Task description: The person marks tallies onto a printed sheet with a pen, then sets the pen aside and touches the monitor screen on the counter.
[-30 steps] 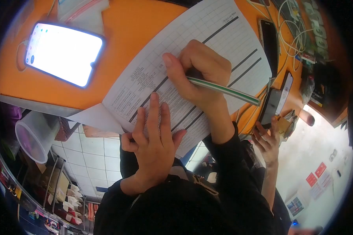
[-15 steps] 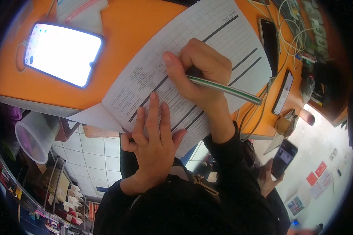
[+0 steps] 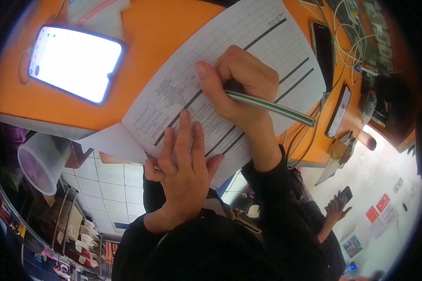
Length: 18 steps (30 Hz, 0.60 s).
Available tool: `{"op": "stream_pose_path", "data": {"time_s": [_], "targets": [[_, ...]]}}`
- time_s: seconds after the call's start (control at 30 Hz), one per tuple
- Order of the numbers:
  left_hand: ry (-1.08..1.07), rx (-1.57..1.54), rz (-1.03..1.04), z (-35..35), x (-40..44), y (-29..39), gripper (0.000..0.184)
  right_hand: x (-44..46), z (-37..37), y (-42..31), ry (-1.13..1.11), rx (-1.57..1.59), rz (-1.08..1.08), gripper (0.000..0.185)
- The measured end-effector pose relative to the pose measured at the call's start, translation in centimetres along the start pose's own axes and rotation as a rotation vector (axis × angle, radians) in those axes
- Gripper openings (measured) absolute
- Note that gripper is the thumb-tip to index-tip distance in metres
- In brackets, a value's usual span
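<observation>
Gripping pen in right hand, spreading left hand on paper overhanging near table edge. Leaves room toward phone, left. Can't read print.

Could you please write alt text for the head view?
A person's right hand holds a green-striped pen or pencil over a printed form while the left hand rests on it. At left, a bright-screened phone lies on the orange table; lower right, another person's hand holds a phone.

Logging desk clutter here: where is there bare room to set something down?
Orange desk shows bare between the lit smartphone and the printed form, and between that smartphone and the desk's near edge. Right of the form, smartphones and cables crowd it.
</observation>
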<state>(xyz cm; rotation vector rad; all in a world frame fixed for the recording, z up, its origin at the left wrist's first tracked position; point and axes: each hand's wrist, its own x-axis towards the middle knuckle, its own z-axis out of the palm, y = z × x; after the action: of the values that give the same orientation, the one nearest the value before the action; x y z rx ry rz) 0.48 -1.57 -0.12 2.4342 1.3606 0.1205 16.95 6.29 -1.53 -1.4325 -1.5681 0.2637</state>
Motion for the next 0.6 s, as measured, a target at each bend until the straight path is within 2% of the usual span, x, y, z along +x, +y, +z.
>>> {"op": "stream_pose_path", "data": {"time_s": [0.4, 0.5, 0.57, 0.6], "targets": [[0.048, 0.016, 0.012, 0.3, 0.0, -0.1, 0.071, 0.0, 0.0, 0.2, 0.023, 0.036, -0.007, 0.026], [0.013, 0.037, 0.022, -0.1, 0.1, -0.1, 0.069, -0.2, -0.4, 0.6, 0.049, 0.072, 0.094, 0.023], [0.027, 0.032, 0.025, 0.1, 0.1, -0.1, 0.067, -0.1, -0.4, 1.0, 0.277, 0.369, 0.407, 0.017], [0.043, 0.027, 0.030, 0.2, 0.1, -0.2, 0.066, 0.0, -0.4, 1.4, 0.293, 0.376, 0.361, 0.014]]}}
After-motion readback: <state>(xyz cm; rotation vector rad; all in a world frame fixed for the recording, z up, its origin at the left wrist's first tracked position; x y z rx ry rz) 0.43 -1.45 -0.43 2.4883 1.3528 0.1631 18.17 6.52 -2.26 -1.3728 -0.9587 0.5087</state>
